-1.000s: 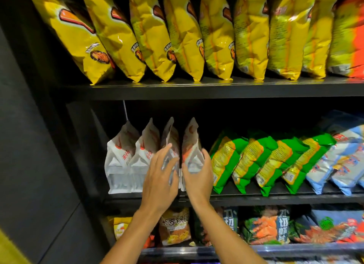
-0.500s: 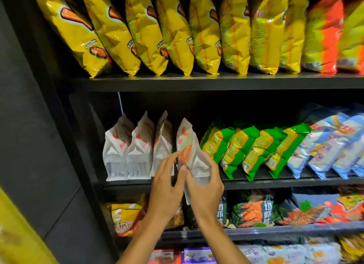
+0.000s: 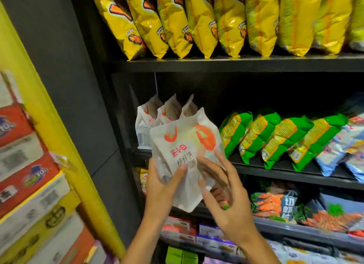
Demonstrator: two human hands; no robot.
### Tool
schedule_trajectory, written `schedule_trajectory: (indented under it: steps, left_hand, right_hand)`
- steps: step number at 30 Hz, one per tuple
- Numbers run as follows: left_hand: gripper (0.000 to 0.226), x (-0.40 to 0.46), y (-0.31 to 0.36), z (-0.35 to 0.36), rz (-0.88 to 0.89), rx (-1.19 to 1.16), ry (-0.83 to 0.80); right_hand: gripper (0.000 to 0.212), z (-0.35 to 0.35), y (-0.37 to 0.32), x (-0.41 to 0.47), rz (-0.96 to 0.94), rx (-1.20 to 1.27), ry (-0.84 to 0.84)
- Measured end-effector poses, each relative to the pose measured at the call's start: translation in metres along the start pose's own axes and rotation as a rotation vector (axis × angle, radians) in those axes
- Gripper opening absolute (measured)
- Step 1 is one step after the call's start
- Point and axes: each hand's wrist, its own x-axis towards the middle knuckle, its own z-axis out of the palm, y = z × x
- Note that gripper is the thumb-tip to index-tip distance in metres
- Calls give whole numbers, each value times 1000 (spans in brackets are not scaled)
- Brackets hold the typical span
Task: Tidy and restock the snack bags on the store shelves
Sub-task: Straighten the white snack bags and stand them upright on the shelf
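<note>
1. Nearest the camera, two bare forearms reach up from the bottom edge toward a dark shelving unit; both hands meet around one white snack bag (image 3: 185, 155) printed with orange prawns and red characters, held in the air in front of the shelves and clear of them.
2. The left hand (image 3: 163, 187) grips the bag's lower left side; its thumb curls across the printed front while the other fingers wrap behind, out of sight.
3. The right hand (image 3: 226, 194) is at the bag's lower right side, its fingers spread and only slightly bent; the fingertips lie against the bag, blurred, and how firmly they hold it I cannot tell.
4. At the near left stand stacked cartons (image 3: 29, 181) in red, white and yellow, blurred, beside a yellow post (image 3: 49, 125).
5. Just behind the held bag, on the middle shelf (image 3: 295, 174), three matching white bags (image 3: 155, 118) stand upright in a row at the shelf's left end.
6. To their right on the same shelf, four green and yellow bags (image 3: 275, 137) lean toward the right, one overlapping the next; pale blue bags (image 3: 344, 151) follow at the far right edge.
7. Below, lower shelves hold dark packets with orange prawn pictures (image 3: 275, 202) and small boxes (image 3: 177, 226); details are blurred.
8. Farthest up, the top shelf (image 3: 236, 63) carries a close row of large yellow bags (image 3: 197, 23), standing upright and tilted, touching side by side.
</note>
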Motion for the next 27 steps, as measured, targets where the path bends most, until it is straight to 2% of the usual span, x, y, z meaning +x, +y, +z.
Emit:
schedule_trajectory:
  steps: [3,5,7,9,12,15,18,21,24,27]
  left_hand:
    - [67,-11,2,-21,-88,-13,-75]
    - [73,-19,2,-31,-149,-41,-134]
    - [74,-29,0,-33,-223,-99,-140]
    - [79,-38,-5,-31,-307,-147,-123]
    - [98,-49,-10,-25,-373,-164,-149]
    - [106,-59,-16,-19,-417,-177,-220]
    - [94,-64,-21,-10,-388,-190,-195]
    - [50,-65,-24,-2,-345,-177,-168]
    - [41,-66,-31,2,-352,-141,-151]
    - [33,-72,-42,5,-391,-142,-99]
  right_hand:
    - [48,-20,-3,-5,-38,95,351]
    - [50,-37,-1,-1,19,77,439]
    - [65,-51,4,2,135,10,345]
    - [75,-58,8,1,273,46,210]
    - [60,-64,10,-10,395,223,130]
    - [48,-72,11,-28,414,255,218]
    - [51,-78,15,-45,427,271,288]
    - [52,-77,20,-60,460,260,314]
    - [51,-76,27,-72,532,240,316]
    - [39,-74,29,-78,605,225,336]
